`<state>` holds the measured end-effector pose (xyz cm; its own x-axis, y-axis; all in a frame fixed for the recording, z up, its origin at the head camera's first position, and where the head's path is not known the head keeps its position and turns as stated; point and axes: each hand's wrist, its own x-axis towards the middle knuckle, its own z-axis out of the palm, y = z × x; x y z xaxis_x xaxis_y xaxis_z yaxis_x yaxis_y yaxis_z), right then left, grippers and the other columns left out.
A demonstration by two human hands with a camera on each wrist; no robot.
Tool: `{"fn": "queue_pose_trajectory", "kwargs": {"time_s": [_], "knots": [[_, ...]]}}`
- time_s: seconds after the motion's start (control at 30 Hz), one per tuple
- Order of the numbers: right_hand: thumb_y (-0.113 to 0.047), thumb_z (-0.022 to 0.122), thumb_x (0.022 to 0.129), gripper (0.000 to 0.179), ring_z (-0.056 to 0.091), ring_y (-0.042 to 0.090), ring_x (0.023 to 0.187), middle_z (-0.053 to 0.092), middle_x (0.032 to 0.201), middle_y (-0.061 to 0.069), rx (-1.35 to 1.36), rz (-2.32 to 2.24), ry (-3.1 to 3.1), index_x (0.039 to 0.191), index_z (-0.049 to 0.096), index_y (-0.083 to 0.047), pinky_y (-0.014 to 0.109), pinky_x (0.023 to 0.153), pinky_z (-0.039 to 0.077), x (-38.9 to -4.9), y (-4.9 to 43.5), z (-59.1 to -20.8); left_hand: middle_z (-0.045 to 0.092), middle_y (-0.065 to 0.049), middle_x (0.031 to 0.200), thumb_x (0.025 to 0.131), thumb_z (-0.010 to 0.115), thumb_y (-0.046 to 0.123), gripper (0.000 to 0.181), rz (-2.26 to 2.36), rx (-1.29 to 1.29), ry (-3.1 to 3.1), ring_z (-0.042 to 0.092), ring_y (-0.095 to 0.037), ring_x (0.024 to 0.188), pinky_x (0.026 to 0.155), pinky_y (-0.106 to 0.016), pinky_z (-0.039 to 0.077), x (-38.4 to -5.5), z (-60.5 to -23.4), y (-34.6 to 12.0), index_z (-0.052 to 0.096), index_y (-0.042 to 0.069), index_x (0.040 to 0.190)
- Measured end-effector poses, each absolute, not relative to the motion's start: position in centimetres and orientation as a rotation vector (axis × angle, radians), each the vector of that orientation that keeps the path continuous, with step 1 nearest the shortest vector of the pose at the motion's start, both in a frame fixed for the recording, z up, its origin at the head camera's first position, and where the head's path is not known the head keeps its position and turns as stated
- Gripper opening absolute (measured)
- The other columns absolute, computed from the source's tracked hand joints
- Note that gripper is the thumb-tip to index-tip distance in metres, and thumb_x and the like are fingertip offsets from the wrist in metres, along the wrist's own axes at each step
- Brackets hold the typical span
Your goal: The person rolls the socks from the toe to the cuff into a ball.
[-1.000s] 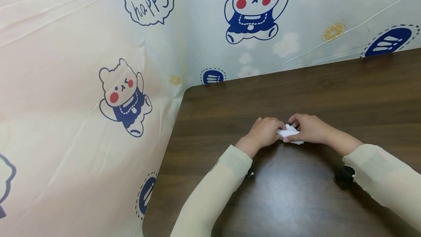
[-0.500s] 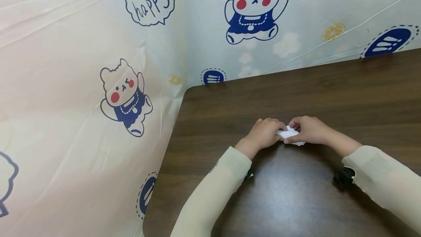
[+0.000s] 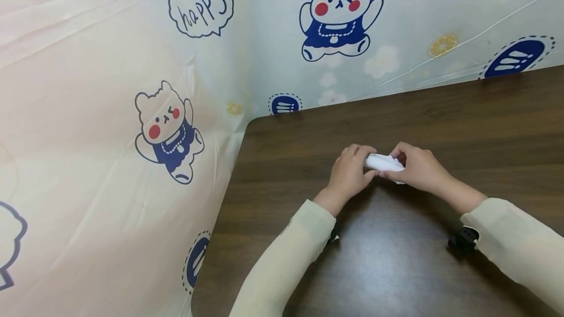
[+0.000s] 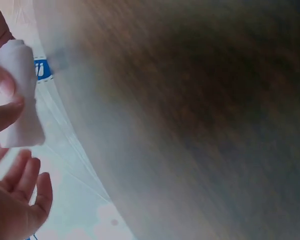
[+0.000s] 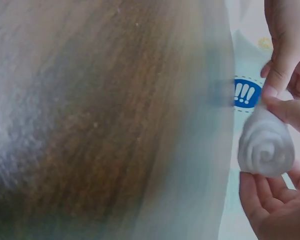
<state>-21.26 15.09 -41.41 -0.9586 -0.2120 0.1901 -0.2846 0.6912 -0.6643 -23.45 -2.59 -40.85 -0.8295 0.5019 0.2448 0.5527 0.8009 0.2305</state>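
A small white cloth (image 3: pixel 382 162), rolled into a tight cylinder, is held between both hands above the brown table. My left hand (image 3: pixel 348 172) is at its left end, with fingers bent over the far side and the thumb on the near side. Pinching the right end, my right hand (image 3: pixel 420 168) has its thumb tip close to the left thumb. The right wrist view shows the spiral end of the rolled cloth (image 5: pixel 266 150), with right fingers (image 5: pixel 270 195) beneath it. In the left wrist view, the rolled cloth (image 4: pixel 20 95) looks smooth, and left fingertips (image 4: pixel 44 187) spread below its end.
The brown wooden table (image 3: pixel 387 258) has a rounded corner at the far left. Printed curtains (image 3: pixel 282 62) hang along its left and far sides. A black wrist device (image 3: pixel 464 239) is under the right sleeve.
Both hands have moved slightly away from me, bringing the cloth along. The left fingers have opened out and shifted their hold, so more of the smooth roll shows between the hands.
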Motion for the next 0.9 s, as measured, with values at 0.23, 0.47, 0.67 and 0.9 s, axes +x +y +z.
{"fn": "queue_pose_trajectory", "kwargs": {"time_s": [0.23,0.47,0.67,0.9], "knots": [[-0.034,0.076,0.061,0.045,0.048,0.02,0.065,0.054,0.078,0.007,0.331,1.082,-2.632,0.087,0.051,-0.007,0.034,0.055,0.038,-21.2,14.7,-40.7,0.055,0.004,0.1,0.074,0.067,0.029,0.059,-1.039,-0.571,-2.829,0.052,-0.001,0.081,0.067,-0.016,0.041,-23.5,-40.9,-2.4,0.041,0.011,0.124],[-0.019,0.078,0.059,0.044,0.047,0.021,0.07,0.05,0.081,0.008,0.34,0.982,-2.495,0.088,0.049,-0.004,0.036,0.057,0.039,-20.7,14.3,-40.0,0.063,0.003,0.077,0.079,0.062,0.015,0.021,-1.8,-0.361,-2.638,0.059,-0.006,0.07,0.058,-0.021,0.046,-22.8,-40.6,-1.4,0.061,0.006,0.099],[-0.015,0.077,0.058,0.046,0.046,0.021,0.073,0.049,0.088,0.009,0.337,0.949,-2.408,0.091,0.048,-0.003,0.037,0.057,0.04,-20.3,14.0,-39.7,0.063,-0.004,0.088,0.081,0.06,0.014,0.024,-2.328,-0.245,-2.318,0.06,-0.015,0.077,0.063,-0.034,0.048,-22.0,-39.9,-0.5,0.059,0.003,0.103],[-0.018,0.081,0.054,0.053,0.048,0.022,0.083,0.053,0.1,0.008,0.424,0.91,-2.331,0.096,0.051,-0.004,0.037,0.062,0.04,-19.9,13.7,-39.5,0.062,-0.003,0.081,0.082,0.059,0.013,0.02,-2.372,-0.223,-2.194,0.058,-0.01,0.068,0.061,-0.035,0.049,-21.8,-39.5,-0.2,0.06,0.001,0.098]]}}
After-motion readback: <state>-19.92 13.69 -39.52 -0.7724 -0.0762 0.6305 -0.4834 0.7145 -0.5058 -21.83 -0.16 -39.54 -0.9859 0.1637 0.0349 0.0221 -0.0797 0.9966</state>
